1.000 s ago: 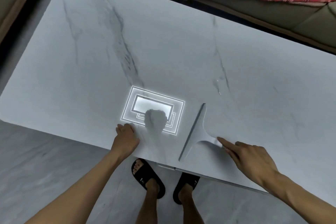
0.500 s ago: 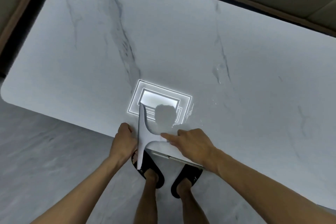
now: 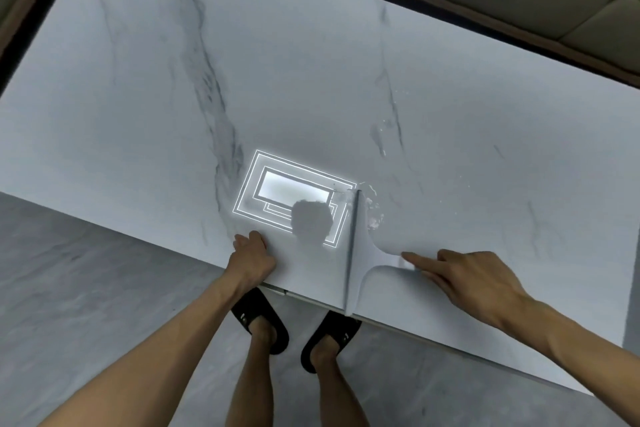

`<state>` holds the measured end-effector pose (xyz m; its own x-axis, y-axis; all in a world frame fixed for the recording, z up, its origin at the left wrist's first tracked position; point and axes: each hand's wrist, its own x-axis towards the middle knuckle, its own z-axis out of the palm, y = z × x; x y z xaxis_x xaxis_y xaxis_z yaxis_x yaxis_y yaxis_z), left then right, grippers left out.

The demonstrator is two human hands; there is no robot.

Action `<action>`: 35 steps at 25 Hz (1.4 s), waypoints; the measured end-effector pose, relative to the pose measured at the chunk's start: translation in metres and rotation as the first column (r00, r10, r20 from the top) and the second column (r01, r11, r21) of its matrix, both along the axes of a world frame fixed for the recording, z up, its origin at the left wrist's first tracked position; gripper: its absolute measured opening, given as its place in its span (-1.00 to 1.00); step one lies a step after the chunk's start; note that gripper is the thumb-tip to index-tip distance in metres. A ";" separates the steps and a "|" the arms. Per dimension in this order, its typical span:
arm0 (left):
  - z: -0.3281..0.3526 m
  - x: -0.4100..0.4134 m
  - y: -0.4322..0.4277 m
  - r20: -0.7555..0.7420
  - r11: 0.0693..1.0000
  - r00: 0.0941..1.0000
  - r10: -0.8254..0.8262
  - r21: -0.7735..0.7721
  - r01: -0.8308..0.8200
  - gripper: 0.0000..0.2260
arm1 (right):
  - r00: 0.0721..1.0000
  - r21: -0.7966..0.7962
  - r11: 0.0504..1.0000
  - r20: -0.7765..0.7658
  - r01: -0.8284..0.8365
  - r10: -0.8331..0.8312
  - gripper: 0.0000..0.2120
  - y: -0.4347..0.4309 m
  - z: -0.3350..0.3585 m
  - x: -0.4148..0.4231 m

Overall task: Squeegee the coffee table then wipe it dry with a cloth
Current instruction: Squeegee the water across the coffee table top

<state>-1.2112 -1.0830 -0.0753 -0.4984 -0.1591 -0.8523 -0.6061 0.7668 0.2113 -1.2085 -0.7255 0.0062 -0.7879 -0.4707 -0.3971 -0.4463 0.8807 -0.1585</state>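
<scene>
Squeegee pass at the near edge, cloth not in view.

My right hand [image 3: 474, 282] pinches the squeegee [image 3: 358, 253] handle, index finger laid along it; blade flat on the coffee table [image 3: 346, 80], its near end overhanging the edge. My left hand [image 3: 250, 258] curls over the near edge, bracing. Droplets [image 3: 374, 218] sit just right of the blade. Risk: a loose pinch lets the blade tip and leave streaks, or water gets pushed off the edge onto my sandals [image 3: 263, 324].
</scene>
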 end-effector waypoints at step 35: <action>0.020 -0.024 -0.044 -0.227 0.965 0.940 0.255 -0.009 -0.264 -0.89 | 0.946 -0.134 0.947 0.100 -0.293 0.307 -0.50 -0.177 -0.068 -0.038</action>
<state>-1.2352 -1.1274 -0.0552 -0.6109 -0.3385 -0.7157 -0.7262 0.5996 0.3363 -1.2465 -0.9028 -0.0622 -0.5539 -0.7263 -0.4071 -0.6592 0.6812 -0.3186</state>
